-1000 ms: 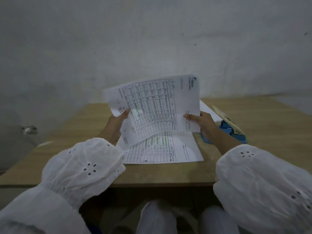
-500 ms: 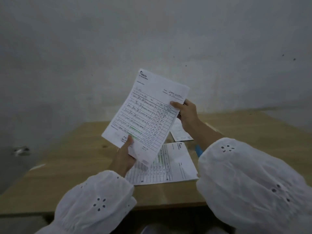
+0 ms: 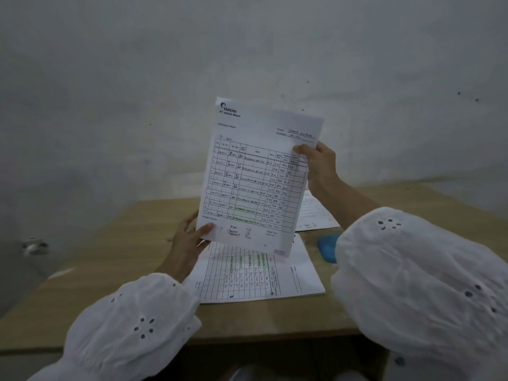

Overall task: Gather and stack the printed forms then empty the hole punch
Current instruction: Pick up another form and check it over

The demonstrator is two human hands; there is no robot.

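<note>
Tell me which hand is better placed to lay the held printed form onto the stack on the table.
Left. The left hand grips the held printed form at its bottom corner, directly above the white paper stack; the right hand holds the upper edge, higher and farther away.

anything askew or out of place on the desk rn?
One loose sheet lies apart from the stack, behind it and at a different angle. The held form isn't stacked yet. No spills or damage visible.
</note>
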